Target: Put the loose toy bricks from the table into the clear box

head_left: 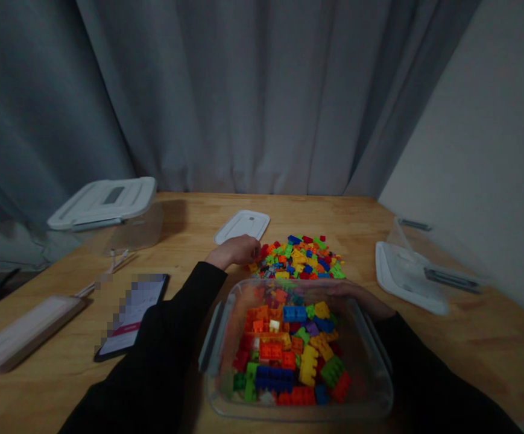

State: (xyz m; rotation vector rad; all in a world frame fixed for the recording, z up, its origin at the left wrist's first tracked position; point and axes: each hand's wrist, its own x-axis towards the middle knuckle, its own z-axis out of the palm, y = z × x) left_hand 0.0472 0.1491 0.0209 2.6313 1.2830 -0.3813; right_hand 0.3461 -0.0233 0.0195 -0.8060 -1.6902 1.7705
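Note:
A heap of small coloured building bricks (300, 256) lies on the table ahead of me. At its left edge is my left hand (239, 250), fingers curled down against the bricks; what they hold, if anything, is hidden. Close in front of me stands a clear plastic box (365, 392) with grey side clips and no lid on it. Larger building bricks (289, 355) in several colours lie inside. My right hand (350, 290) is behind the far wall of the box, partly seen through the plastic, stretched toward the heap. Its fingers look extended but blurred.
A white lid (243, 226) lies behind the heap. To the left are a lidded clear box (135, 226), a tablet (135, 313) and a pale oblong case (26, 331) with a cord. An open clear box (442, 247) and another white lid (386, 277) are on the right.

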